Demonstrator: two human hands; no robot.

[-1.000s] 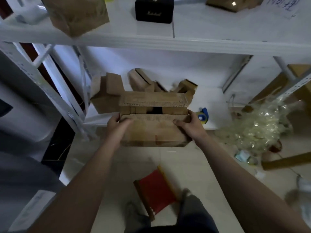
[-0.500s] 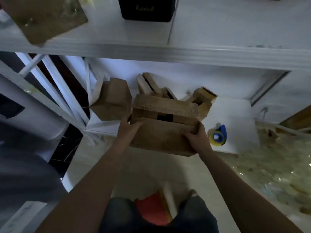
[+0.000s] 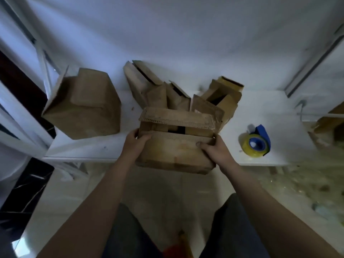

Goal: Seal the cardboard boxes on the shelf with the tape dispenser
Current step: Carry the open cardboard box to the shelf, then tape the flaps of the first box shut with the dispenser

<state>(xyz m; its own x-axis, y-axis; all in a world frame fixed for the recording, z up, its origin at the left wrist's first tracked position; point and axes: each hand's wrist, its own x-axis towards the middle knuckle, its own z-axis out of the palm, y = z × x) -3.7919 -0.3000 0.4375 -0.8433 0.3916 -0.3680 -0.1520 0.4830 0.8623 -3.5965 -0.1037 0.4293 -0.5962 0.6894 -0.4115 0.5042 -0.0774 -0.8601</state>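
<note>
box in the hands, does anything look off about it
Yes. The box, gripped by the left hand and right hand, has frayed flaps that do not meet, leaving a dark gap on top. It juts over the front edge of the shelf.

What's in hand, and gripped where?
Both hands hold the cardboard box at its near top corners: left hand on the left corner, right hand on the right, thumb over the front flap. The tape dispenser lies untouched.
</note>
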